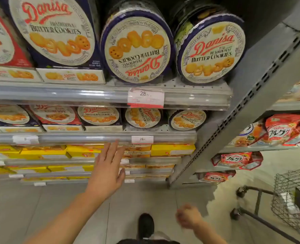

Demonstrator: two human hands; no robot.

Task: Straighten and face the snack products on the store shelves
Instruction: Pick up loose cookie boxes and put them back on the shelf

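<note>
1. On top shelf, middle tin (136, 48) sits upside down, label inverted; right tin (210, 51) reads tilted; not faced yet.
2. Second shelf: one tin (143, 117) rotated sideways, neighbours upright.
3. Left hand (108, 170) reaches toward yellow boxes (173, 149), fingers straight, holding nothing.
4. Right hand (188, 218) low, blurred; can't tell its state.
5. Cart (293, 196) right. Most facing left, by my estimate.

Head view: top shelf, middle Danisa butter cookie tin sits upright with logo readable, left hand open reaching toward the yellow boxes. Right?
Not quite. In the head view the middle Danisa tin is rotated, logo upside down. The left hand is open, reaching toward the yellow boxes.
</note>
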